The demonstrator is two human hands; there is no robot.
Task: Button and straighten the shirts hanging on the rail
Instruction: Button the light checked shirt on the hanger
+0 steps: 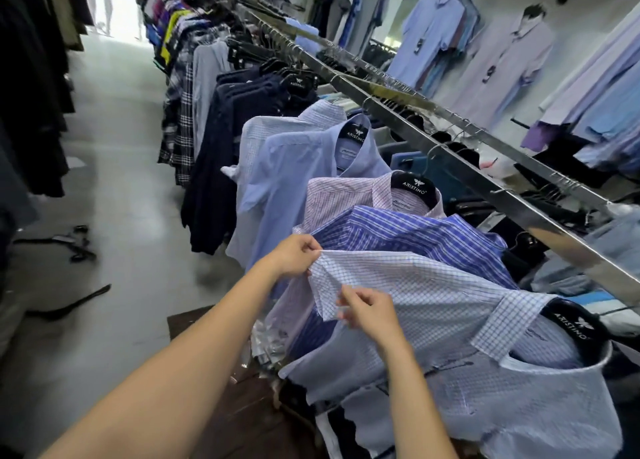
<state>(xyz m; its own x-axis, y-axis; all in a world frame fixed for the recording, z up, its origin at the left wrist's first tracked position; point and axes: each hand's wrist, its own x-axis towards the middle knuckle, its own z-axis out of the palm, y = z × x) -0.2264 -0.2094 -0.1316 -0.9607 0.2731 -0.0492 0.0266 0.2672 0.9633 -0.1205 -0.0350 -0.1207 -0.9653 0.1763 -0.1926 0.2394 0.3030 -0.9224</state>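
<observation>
At the near end of the rail [450, 162], holds up an edge of the white blue-checked shirt [433, 292], hung on a black hanger [575, 323] beside the blue striped shirt [415, 233], pinching it with the left hand [294, 256] at the top and the right hand [370, 311] lower down.

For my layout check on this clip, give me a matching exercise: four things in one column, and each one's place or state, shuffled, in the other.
Things:
1. checked shirt
2. blue striped shirt
3. plain light blue shirt
4. loose black hangers

Places or states:
A. lying on the floor
B. pinched by the left hand and right hand
C. hanging next beyond the checked shirt
D. hanging beyond the pink striped shirt

Pairs: 1-B, 2-C, 3-D, 4-A
</observation>
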